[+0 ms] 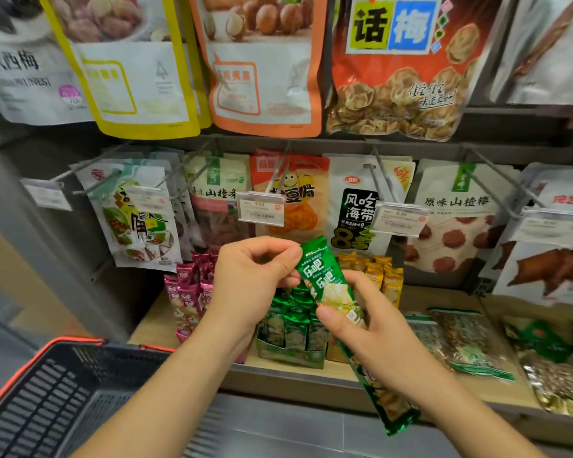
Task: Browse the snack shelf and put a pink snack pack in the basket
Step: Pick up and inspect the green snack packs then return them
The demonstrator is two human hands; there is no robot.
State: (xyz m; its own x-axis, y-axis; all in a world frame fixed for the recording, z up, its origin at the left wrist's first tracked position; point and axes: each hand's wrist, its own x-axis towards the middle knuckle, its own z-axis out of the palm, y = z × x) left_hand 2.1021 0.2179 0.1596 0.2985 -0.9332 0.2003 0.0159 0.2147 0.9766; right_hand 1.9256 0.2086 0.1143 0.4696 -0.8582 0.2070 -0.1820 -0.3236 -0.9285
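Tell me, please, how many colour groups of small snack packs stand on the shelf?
3: pink packs at left, green packs in the middle behind the left hand and right hand, yellow packs at right. More may be hidden.

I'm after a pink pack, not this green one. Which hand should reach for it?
Left, probably. The left hand only pinches the top of the green pack and sits right beside the pink packs, on the basket side; the right hand grips its middle, farther away.
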